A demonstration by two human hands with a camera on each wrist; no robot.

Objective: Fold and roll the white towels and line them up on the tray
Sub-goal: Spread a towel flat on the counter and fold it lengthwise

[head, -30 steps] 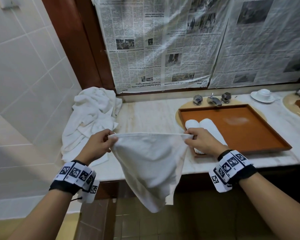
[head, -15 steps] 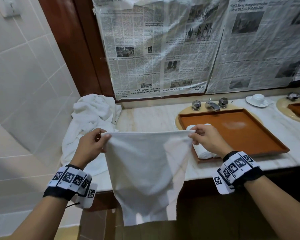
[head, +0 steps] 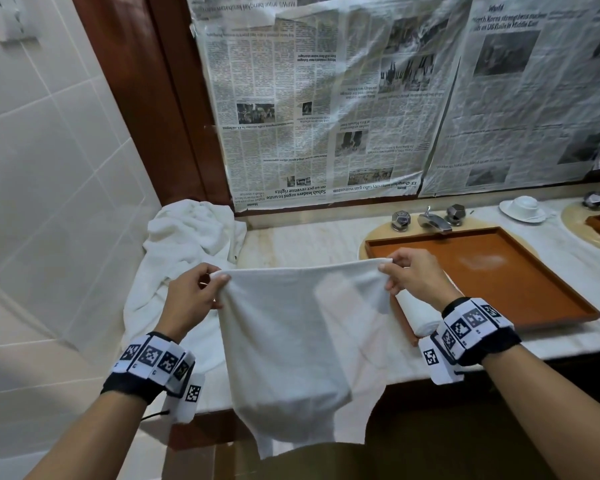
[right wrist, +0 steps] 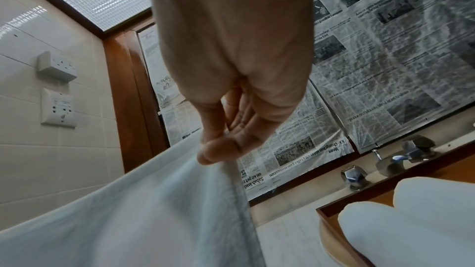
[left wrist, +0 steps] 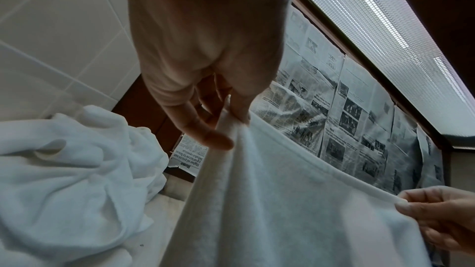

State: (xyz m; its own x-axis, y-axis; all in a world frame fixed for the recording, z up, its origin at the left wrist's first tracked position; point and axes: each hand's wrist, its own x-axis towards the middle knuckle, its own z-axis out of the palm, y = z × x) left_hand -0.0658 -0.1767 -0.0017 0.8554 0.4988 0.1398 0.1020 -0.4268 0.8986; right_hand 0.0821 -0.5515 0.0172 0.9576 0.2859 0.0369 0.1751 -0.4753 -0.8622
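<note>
the counter point(head: 312, 244) ran across the scene, with a loose pile point(head: 187, 244) of white towels heaped at its 9 o'clock end against the tiled wall and the tray point(head: 520, 282) sitting over the basin toward 3 o'clock, below the tap point(head: 433, 221). the towel point(head: 291, 341) in hand hung in front of the counter edge, stretched flat along its top hem and sagging to an uneven point at 6 o'clock. the left hand point(head: 191, 299) pinched one top corner between thumb and fingertips, and the right hand point(head: 416, 278) pinched the other the same way, the two well apart with the hem taut between them. rolled towels point(right wrist: 411, 220) lay at the tray's 9 o'clock edge, just beside the right wrist; the wrist view showed two rolls touching side by side. this looked like the opening of the fold, the cloth spread but not yet doubled. the next move probably called for laying it flat on the bare counter at 12 o'clock, or bringing the two corners together, keeping the hem level so the edges matched before rolling.
</note>
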